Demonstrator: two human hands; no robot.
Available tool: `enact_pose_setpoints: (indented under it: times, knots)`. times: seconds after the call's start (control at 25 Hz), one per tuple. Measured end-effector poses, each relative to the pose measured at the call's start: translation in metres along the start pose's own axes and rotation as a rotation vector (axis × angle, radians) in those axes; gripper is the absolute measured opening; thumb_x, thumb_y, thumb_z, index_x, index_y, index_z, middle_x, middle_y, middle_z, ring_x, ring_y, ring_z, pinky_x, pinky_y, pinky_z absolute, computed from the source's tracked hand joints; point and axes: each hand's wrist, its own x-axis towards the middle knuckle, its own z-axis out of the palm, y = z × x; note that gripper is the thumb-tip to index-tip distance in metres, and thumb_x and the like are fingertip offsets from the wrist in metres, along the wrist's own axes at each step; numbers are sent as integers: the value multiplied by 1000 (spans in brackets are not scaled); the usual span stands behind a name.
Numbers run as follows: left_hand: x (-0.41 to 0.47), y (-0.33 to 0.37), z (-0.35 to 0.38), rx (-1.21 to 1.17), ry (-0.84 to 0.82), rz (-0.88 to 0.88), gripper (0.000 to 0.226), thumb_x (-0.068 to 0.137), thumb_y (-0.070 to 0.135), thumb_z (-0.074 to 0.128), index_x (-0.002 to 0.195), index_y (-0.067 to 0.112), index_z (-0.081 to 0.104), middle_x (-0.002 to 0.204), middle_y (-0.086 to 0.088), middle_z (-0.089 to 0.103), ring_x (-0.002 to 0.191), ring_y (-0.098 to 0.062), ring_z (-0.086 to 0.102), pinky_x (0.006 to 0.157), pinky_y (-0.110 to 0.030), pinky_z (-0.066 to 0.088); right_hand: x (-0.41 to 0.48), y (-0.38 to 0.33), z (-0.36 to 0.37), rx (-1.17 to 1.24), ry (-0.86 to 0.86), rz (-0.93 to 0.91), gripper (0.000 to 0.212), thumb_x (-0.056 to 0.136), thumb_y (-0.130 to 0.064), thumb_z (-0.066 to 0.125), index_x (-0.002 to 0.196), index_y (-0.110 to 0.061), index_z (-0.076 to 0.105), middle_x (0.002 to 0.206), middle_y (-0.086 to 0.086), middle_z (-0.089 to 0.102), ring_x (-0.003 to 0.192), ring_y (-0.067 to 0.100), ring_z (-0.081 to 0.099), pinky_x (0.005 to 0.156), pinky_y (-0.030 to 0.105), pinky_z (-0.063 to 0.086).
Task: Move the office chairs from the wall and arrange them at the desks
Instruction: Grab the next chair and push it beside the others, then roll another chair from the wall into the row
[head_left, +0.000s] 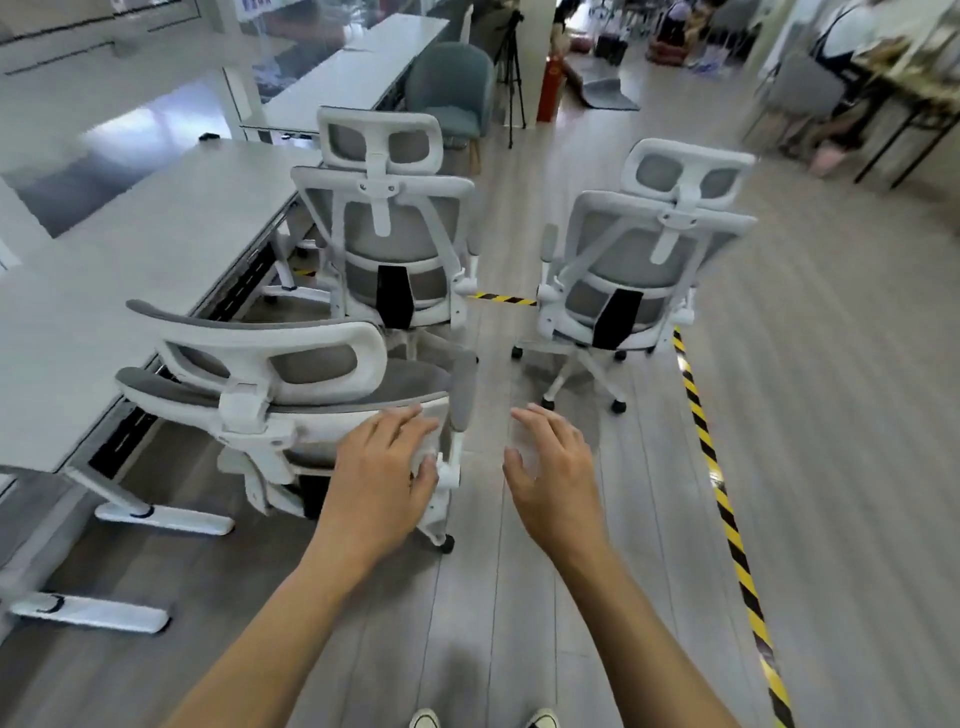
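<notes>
At the lower left, the nearest chair (291, 395), seat turned toward the long desk (156, 249), headrest and backrest right at the desk edge. On the right corner of that backrest, the left hand (382, 467), laid flat with fingers fairly straight and a little spread, thumb down beside the white armrest post, not curled round any part (fingertips blurred, so firm contact hard to confirm). To the right of it, the right hand (550, 467), in the air above the floor (831, 415), fingers spread and relaxed, holding nothing.

Further along the same desk, the middle chair (384, 234), upright, back toward the camera, just beside the desk edge. To its right and apart from the desk, the third chair (649, 249), standing in the open aisle, slightly turned, near the yellow-black tape (730, 525). Another strip of this tape across the floor between these two chairs.

Behind the middle chair, a green padded chair (452, 88) next to the second desk (358, 67). Further back, a black tripod (511, 67) and a red cylinder (550, 88) by a white column (535, 41). At the far right, a seated person (831, 62), blurred. At the bottom edge, two white shoe tips (425, 719).
</notes>
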Motion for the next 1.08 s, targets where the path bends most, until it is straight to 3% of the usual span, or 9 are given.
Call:
enact_pose_setpoints:
  times: [0.2,0.36,0.44,0.68,1.08]
  knots:
    - [4,101,31,-45,-96,222,36,90,24,61,126,23,60,145,1,49,137,-22,41,110,-39,34,-56,58,-83,-56,197,133,41,93,-31,62,133,-30,54,147,-6,46,132,12,43,109,32,34]
    - [-8,199,58,-66,-152,428,37,92,28,58,129,27,57,150,3,45,142,-21,34,115,-40,30,-116,108,-158,-119,335,268,42,92,-32,62,133,-32,54,146,-8,46,131,11,42,106,26,30]
    - [-22,256,71,-114,-174,515,36,92,28,59,128,27,58,149,3,46,143,-22,34,114,-43,31,-154,135,-199,-147,382,335,42,92,-32,61,133,-33,54,146,-9,46,131,13,43,106,31,33]
    - [-88,434,127,-184,-248,804,33,93,29,57,126,29,57,145,6,48,138,-19,40,109,-37,30,-283,220,-318,-199,581,518,39,91,-28,63,130,-31,57,142,-8,51,130,14,47,105,35,36]
    - [-228,694,213,-306,-435,1189,34,91,26,61,125,25,59,142,3,52,134,-26,43,104,-43,35,-504,327,-472,-384,832,925,41,93,-28,60,134,-29,56,146,-6,49,133,16,44,109,34,30]
